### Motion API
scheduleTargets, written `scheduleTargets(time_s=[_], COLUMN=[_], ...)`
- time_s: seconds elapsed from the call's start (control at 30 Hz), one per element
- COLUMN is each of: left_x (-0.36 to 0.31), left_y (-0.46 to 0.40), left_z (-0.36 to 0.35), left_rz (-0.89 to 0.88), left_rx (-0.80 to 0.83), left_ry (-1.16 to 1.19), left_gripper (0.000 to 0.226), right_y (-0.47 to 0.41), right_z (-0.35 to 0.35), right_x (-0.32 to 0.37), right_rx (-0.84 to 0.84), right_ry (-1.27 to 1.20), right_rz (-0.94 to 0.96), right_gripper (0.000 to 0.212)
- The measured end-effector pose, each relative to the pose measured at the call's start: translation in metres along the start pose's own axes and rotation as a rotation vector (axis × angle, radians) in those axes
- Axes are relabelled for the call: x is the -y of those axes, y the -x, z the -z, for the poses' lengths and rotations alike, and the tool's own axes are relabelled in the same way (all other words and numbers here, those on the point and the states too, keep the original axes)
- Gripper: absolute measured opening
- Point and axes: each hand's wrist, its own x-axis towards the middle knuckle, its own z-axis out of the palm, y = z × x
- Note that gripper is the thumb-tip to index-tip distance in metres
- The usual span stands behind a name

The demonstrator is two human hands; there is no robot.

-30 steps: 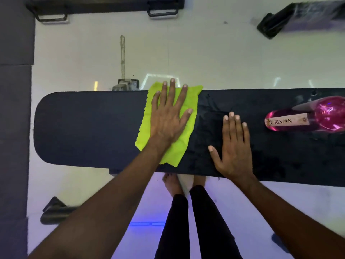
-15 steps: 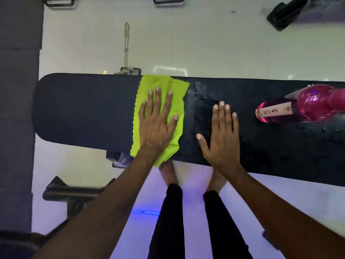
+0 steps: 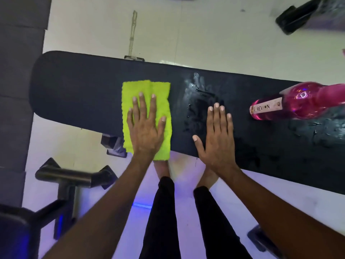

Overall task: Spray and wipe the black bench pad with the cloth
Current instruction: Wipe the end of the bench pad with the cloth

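The long black bench pad point(image 3: 78, 94) runs across the view, with wet streaks point(image 3: 197, 94) near its middle. A lime-green cloth point(image 3: 162, 92) lies on the pad, folded narrow, its near end hanging over the front edge. My left hand point(image 3: 145, 128) lies flat on the cloth with fingers spread, holding it down against the pad. My right hand point(image 3: 218, 135) rests flat on the bare wet pad to the right of the cloth, fingers apart, holding nothing. A pink spray bottle point(image 3: 291, 103) lies on its side on the pad at the right.
The pad's right part point(image 3: 317, 131) is wet and blotchy. Below the pad are my legs point(image 3: 164, 212) and bare feet on the pale floor. A black metal bench frame point(image 3: 72, 178) stands at the lower left. Dark equipment point(image 3: 302, 15) sits at the top right.
My left hand has dragged the cloth from the pad's far edge toward the near edge, and the cloth has bunched narrower. My right hand has stayed flat on the pad.
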Motion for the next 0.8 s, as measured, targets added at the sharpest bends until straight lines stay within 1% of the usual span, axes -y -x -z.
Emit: scheduleTargets(time_s=[0.03, 0.07, 0.1, 0.13, 0.17, 0.2, 0.27, 0.3, 0.33, 0.37, 0.4, 0.43, 0.47, 0.5, 0.53, 0.57, 0.67, 0.7, 0.73, 0.77, 0.8], left_x=[-0.013, -0.031, -0.047, -0.057, -0.06, -0.054, -0.03, -0.016, -0.006, -0.001, -0.006, -0.02, -0.039, -0.059, -0.075, -0.084, -0.075, -0.066, -0.057, -0.047, -0.038], left_y=[0.013, 0.025, 0.033, 0.034, 0.028, 0.019, -0.006, -0.021, -0.03, -0.032, -0.026, -0.014, 0.0, 0.012, 0.017, 0.013, -0.044, -0.064, -0.078, -0.085, -0.086], left_z=[-0.001, -0.001, -0.001, 0.0, 0.001, 0.002, 0.005, 0.007, 0.009, 0.009, 0.008, 0.007, 0.006, 0.006, 0.005, 0.006, 0.009, 0.011, 0.01, 0.01, 0.01], left_rz=[0.135, 0.226, 0.266, 0.252, 0.175, 0.031, -0.32, -0.419, -0.429, -0.355, -0.226, -0.085, 0.012, 0.05, 0.022, -0.073, -0.558, -0.651, -0.677, -0.651, -0.585], left_rx=[-0.01, -0.013, 0.003, 0.026, 0.056, 0.086, 0.116, 0.11, 0.097, 0.082, 0.059, 0.038, 0.036, 0.049, 0.074, 0.109, 0.181, 0.185, 0.177, 0.159, 0.134], left_ry=[0.016, 0.013, 0.009, 0.015, 0.02, 0.014, -0.034, -0.049, -0.042, -0.024, -0.001, 0.014, 0.012, 0.004, 0.01, 0.021, -0.017, -0.032, -0.036, -0.037, -0.029], left_gripper=[0.064, 0.065, 0.066, 0.067, 0.068, 0.068, 0.069, 0.068, 0.068, 0.067, 0.066, 0.066, 0.066, 0.066, 0.067, 0.067, 0.064, 0.063, 0.062, 0.062, 0.062], right_y=[0.0, 0.001, 0.001, 0.002, 0.002, 0.003, 0.005, 0.006, 0.007, 0.008, 0.008, 0.008, 0.008, 0.008, 0.009, 0.01, 0.008, 0.008, 0.009, 0.01, 0.011], right_z=[0.0, 0.001, 0.002, 0.002, 0.003, 0.004, 0.005, 0.005, 0.005, 0.005, 0.005, 0.005, 0.005, 0.005, 0.004, 0.004, 0.002, 0.001, 0.001, 0.001, 0.001], right_x=[0.001, 0.001, 0.0, 0.0, -0.002, -0.004, -0.009, -0.012, -0.014, -0.015, -0.015, -0.014, -0.013, -0.012, -0.011, -0.011, -0.012, -0.013, -0.013, -0.013, -0.012], right_rx=[0.002, 0.004, 0.007, 0.01, 0.012, 0.017, 0.028, 0.035, 0.04, 0.041, 0.038, 0.035, 0.033, 0.031, 0.03, 0.028, 0.013, 0.009, 0.007, 0.006, 0.006], right_ry=[0.0, 0.002, 0.004, 0.004, 0.003, 0.001, -0.002, 0.001, 0.005, 0.008, 0.01, 0.012, 0.014, 0.015, 0.014, 0.011, 0.005, 0.003, 0.005, 0.005, 0.001], right_rz=[0.0, 0.001, 0.002, 0.003, 0.009, 0.019, 0.042, 0.047, 0.05, 0.054, 0.058, 0.057, 0.051, 0.044, 0.042, 0.043, 0.046, 0.045, 0.042, 0.04, 0.034], right_gripper=[0.087, 0.087, 0.087, 0.087, 0.088, 0.089, 0.09, 0.09, 0.091, 0.091, 0.091, 0.091, 0.09, 0.089, 0.089, 0.088, 0.088, 0.088, 0.088, 0.089, 0.089])
